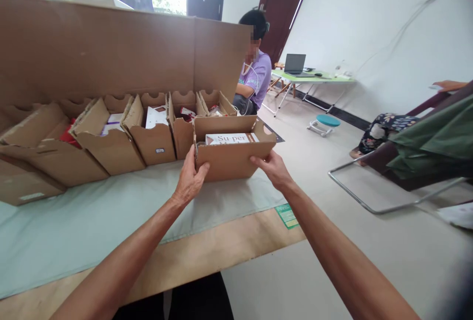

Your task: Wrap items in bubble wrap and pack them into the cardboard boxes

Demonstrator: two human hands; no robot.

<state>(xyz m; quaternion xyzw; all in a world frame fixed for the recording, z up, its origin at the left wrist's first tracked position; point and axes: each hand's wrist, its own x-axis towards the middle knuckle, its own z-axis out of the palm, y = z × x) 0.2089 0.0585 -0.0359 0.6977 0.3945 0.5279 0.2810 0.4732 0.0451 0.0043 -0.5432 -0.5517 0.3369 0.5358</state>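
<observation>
An open cardboard box point(232, 160) stands at the right end of the table, holding a white packet point(231, 138) printed "Super". My left hand point(189, 178) grips the box's left front corner, thumb on the front wall. On the box's right end, my right hand point(272, 168) holds with fingers curled along the wall. Both hands are closed on the box.
A row of several similar open cardboard boxes point(111, 142) with contents lines the table point(221, 241) on a pale green cloth point(92, 221), backed by a tall cardboard sheet point(111, 49). A seated person point(253, 76) is behind. A laptop table point(314, 78), stool point(325, 124) and chair point(406, 162) stand to the right.
</observation>
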